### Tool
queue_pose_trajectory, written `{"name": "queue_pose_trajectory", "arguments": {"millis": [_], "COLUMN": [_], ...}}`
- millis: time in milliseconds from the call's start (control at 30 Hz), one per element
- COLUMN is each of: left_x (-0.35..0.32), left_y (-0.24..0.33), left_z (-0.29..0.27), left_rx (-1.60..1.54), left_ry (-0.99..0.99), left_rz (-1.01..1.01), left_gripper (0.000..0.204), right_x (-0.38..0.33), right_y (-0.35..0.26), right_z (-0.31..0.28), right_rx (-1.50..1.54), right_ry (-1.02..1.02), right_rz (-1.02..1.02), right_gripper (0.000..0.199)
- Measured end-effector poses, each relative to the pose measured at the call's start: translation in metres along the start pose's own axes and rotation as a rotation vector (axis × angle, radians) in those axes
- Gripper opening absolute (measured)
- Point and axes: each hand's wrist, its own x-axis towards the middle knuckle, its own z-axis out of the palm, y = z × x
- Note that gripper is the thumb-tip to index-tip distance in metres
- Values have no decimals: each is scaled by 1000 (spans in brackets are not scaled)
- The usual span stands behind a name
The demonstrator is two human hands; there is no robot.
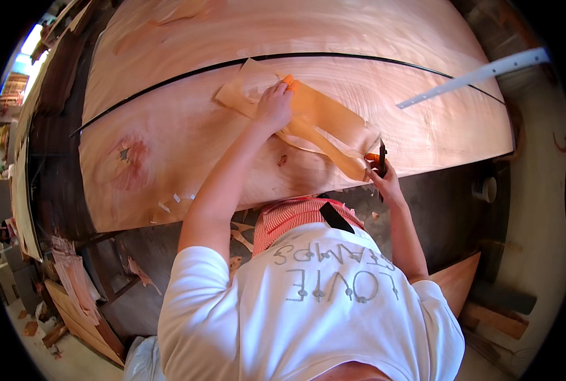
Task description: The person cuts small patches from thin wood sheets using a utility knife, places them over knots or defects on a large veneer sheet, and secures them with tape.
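Note:
A loose piece of thin wood veneer [330, 108], orange-tan with a curled strip along its near side, lies over a large pale wood sheet [232, 159]. My left hand [275, 109] is closed on the veneer's left part, an orange cover showing on a fingertip. At the veneer's right end, my right hand [388, 183] grips a black utility knife [382, 159], its blade end pointing away from me. Orange also shows at that hand's fingers. The right fingers are close to the veneer's lower corner; whether they pinch it too, I cannot tell.
A thin black strip [308, 55] crosses the wood sheets from left to right. The pale metal ruler [473, 79] reaches in at the upper right. Small veneer scraps [164, 207] lie near the front edge. A dark knot [124, 154] marks the left side.

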Motion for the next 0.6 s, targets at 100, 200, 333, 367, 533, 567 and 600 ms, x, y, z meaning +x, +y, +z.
{"name": "queue_pose_trajectory", "arguments": {"millis": [100, 200, 333, 367, 533, 567, 600], "left_x": [24, 47, 21, 2, -66, -78, -89], "left_y": [4, 25, 35, 25, 77, 86, 95], "left_z": [32, 26, -23, -25, -95, -109, -120], "left_rx": [-22, -94, -170, -224, -308, -362, -417], "left_ry": [-134, -555, -701, -747, -955, -984, -1008], "left_rz": [72, 4, 80, 100, 93, 16, -62], "left_gripper": [47, 35, 17, 19, 33, 35, 36], "right_x": [-11, -24, -37, -39, -7, 4, 17], "right_y": [-3, -4, 23, 23, 86, 84, 81], "right_z": [-10, -19, -47, -49, -79, -79, -79], "right_rx": [-36, 18, 103, 99, -75, -244, -414], "right_ry": [3, 87, 142, 134, 339, 319, 298], "right_rz": [-22, 5, 92, 31, -31, -19, -11], "right_gripper": [37, 36, 35, 34, 28, 27, 26]}}
